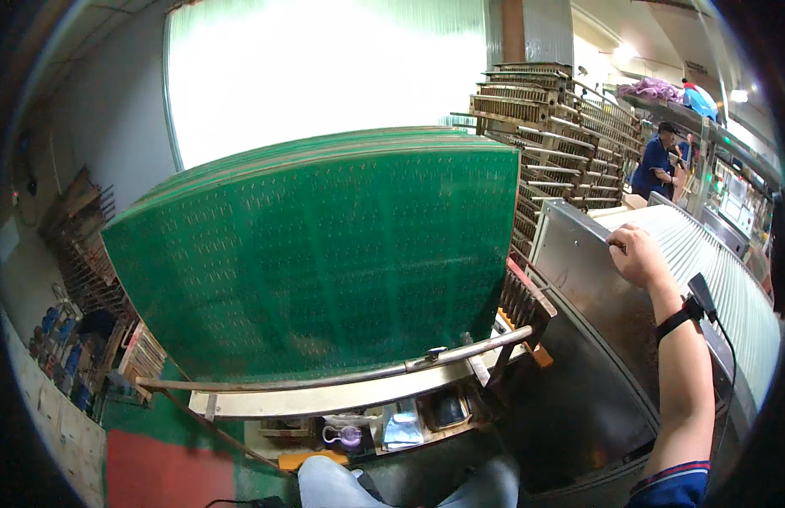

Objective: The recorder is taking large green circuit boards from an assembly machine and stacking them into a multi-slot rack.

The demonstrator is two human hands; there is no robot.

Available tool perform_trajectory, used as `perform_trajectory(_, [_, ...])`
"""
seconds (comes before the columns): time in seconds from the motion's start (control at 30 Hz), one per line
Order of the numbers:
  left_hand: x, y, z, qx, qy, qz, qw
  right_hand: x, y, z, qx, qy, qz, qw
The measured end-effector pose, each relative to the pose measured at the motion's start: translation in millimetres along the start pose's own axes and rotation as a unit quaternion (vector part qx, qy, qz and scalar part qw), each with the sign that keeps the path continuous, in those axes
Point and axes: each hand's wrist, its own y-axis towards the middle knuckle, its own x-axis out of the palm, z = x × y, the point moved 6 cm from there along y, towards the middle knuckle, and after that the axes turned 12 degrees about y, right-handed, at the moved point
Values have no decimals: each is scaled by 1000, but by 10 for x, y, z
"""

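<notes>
Nearest, the person's knees in pale trousers [341, 484] show at the lower edge, with a small tray of odds and ends [401, 423] just beyond them. The right hand [639, 254] (a dark strap sits on its wrist) rests on the top edge of a steel machine housing [578, 279], its fingers [619, 244] curled closed over that rim and gripping it. The left hand is out of view. Just right of the fingers runs a conveyor of pale rollers [714, 254]. To their left, near but apart, a big stack of green circuit board panels [316, 254] stands tilted on a cart, held by a metal bar [341, 377] along its lower edge. Beyond the fingers, brown slotted racks [553, 127] rise in a pile, and farther back another person in dark blue [657, 165] stands at the line.
</notes>
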Motion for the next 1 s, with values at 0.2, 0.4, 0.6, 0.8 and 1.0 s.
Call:
perform_trajectory(0.2, [34, -29, -36, -16, -33, -38, 999, 2, 0, 24, 1, 2, 2, 1000])
perform_trajectory(0.4, [41, -7, -61, -22, -30, -44, 998, -6, -10, 4, 14, -9, -5, 1000])
perform_trajectory(0.6, [95, 81, -158, -47, -41, -75, 995, -23, -10, -9, 14, -7, 0, 1000])
perform_trajectory(0.8, [40, 24, -74, -34, -36, -61, 997, -5, -1, 8, 9, -8, -2, 1000])
perform_trajectory(1.0, [68, 60, -153, -33, -48, -54, 997, 4, 5, 29, 7, 2, 2, 1000])
